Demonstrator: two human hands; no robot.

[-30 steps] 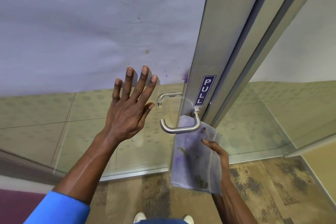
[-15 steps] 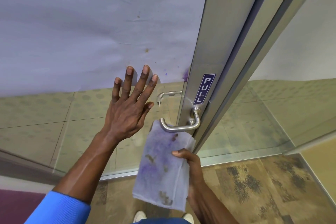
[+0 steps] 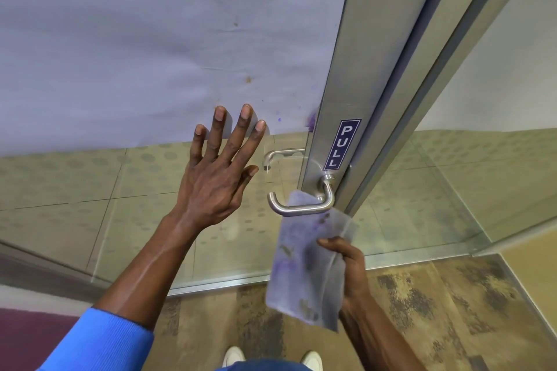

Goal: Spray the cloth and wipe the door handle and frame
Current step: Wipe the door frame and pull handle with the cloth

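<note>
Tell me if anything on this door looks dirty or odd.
Yes. The covering on the glass has a brown spot and purple smudges beside the frame. The cloth in the right hand also carries purple and dark stains.

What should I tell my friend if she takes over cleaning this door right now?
Left hand: open, fingers spread, flat against the glass door panel.
Right hand: gripping the stained cloth, its top edge tucked behind the door handle.
Done: the cloth is at the handle, so wiping seems under way; how clean it is cannot be told.
Left: finish the handle, then wipe the metal frame above it, around the PULL sign. No spray bottle is in view.
</note>
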